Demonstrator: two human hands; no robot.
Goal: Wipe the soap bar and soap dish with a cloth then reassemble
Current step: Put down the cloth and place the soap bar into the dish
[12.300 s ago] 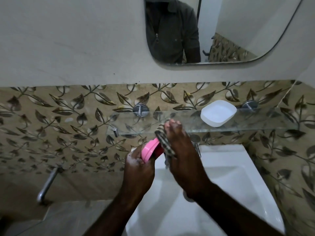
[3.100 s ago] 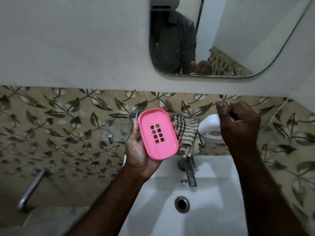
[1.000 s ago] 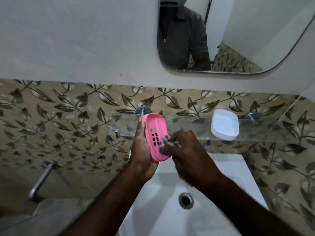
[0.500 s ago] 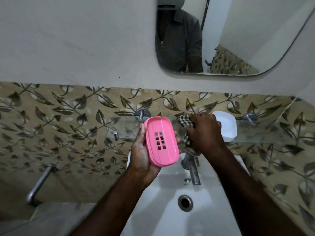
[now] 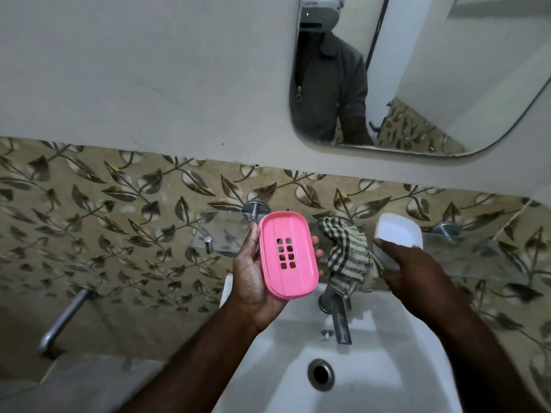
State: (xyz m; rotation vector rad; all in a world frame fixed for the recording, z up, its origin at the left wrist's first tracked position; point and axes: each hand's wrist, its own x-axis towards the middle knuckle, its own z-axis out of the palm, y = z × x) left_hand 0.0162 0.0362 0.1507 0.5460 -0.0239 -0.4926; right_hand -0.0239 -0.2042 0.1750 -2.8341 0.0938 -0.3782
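The left hand [image 5: 253,281] holds the pink plastic soap dish tray with a block of small drain holes [image 5: 286,255] above the left side of the white ceramic wash basin [image 5: 372,380]. The tray rests in the palm, the thumb on its left edge and the fingertips [image 5: 315,241] showing past its right edge, and its holed face is turned up towards the camera.

To the right, the checked green and cream cloth [image 5: 346,257] hangs crumpled over the front edge of the clear glass shelf [image 5: 477,251], and its low end comes down over the base of the metal tap [image 5: 338,311]. No hand grips the cloth.

The right hand [image 5: 417,272] is at the white rounded soap bar [image 5: 398,232], which is at the glass shelf, just to the right of the cloth. The fingers touch the near side of the bar, but whether they already clasp it or only rest against it, I cannot tell.

Behind the shelf the wall has beige tiles with a dark leaf pattern [image 5: 119,234]. Higher on the wall is a mirror with rounded corners [image 5: 447,84], in which a person in a dark jacket is reflected.
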